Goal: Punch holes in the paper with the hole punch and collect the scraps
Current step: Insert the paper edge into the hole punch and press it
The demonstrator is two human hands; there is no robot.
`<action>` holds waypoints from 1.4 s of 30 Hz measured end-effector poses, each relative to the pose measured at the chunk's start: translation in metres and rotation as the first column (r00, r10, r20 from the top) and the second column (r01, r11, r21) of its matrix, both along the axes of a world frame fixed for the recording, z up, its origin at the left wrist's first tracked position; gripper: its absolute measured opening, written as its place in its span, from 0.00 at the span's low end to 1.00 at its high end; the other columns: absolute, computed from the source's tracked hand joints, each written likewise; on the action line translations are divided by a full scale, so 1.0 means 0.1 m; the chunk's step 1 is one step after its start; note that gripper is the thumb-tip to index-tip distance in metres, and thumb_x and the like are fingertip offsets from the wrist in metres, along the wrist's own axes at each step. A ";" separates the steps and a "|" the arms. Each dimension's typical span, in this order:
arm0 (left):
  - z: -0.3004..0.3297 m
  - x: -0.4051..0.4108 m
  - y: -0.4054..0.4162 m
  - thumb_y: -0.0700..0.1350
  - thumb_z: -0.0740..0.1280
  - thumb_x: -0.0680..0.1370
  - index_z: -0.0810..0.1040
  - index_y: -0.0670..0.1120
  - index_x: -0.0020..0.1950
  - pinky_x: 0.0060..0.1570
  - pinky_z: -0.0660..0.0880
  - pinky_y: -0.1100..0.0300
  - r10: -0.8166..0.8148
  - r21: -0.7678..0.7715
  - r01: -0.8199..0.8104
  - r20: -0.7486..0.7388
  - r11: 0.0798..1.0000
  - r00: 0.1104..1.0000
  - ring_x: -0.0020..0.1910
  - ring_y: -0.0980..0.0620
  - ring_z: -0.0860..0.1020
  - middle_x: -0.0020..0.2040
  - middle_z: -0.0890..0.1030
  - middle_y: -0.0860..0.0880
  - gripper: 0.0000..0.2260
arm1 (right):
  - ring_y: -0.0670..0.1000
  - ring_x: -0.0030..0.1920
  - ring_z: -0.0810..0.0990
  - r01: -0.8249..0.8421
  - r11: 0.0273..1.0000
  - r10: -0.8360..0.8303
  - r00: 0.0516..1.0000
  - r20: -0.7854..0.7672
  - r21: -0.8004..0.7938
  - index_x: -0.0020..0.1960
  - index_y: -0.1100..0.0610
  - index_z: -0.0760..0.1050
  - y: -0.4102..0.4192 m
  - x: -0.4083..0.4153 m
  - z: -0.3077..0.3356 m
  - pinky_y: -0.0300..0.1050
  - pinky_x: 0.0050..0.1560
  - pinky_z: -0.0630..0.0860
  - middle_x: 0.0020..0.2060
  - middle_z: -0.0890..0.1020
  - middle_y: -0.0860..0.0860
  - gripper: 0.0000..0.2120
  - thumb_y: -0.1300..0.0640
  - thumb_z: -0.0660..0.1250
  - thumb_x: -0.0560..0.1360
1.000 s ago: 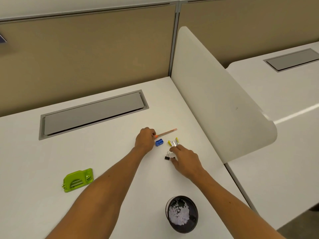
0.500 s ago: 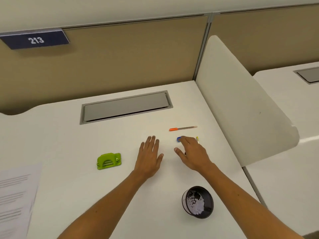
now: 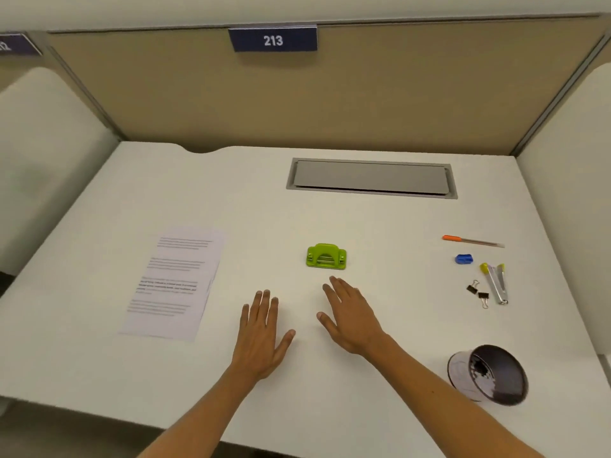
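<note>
A green hole punch [image 3: 326, 256] sits mid-desk on the white desk [image 3: 380, 226]. A printed sheet of paper [image 3: 173, 282] lies flat to its left. A small dark round container [image 3: 489, 375] holding white scraps stands near the front right. My left hand [image 3: 263, 332] rests flat and empty, fingers spread, in front of the punch. My right hand [image 3: 352, 314] is beside it, palm down and empty, its fingertips just short of the punch.
At the right lie an orange-capped pen [image 3: 472, 241], a blue sharpener [image 3: 464, 258], a yellow-tipped metal tool [image 3: 496, 280] and two black binder clips [image 3: 478, 292]. A grey cable hatch [image 3: 372, 177] is set in the back. Partition walls enclose the desk.
My view has swung left, bringing the paper and hole punch toward the centre. Both hands have left the small items at the right and moved left in front of the punch, empty.
</note>
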State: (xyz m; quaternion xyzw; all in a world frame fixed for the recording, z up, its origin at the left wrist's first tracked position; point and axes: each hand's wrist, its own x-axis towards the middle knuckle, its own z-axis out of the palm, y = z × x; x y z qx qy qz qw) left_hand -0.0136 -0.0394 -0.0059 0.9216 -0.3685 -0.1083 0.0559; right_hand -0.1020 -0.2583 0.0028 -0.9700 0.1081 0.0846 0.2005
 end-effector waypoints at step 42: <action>-0.04 1.93 2.14 0.58 0.61 0.79 0.62 0.38 0.76 0.76 0.53 0.39 0.248 0.034 -0.246 -0.054 0.969 0.967 0.78 0.37 0.55 0.79 0.58 0.36 0.32 | 0.58 0.70 0.68 0.166 0.984 -0.166 0.986 0.010 -0.070 0.75 0.58 0.63 2.31 1.44 -0.14 0.53 0.61 0.72 0.75 0.67 0.56 0.28 0.43 0.55 0.82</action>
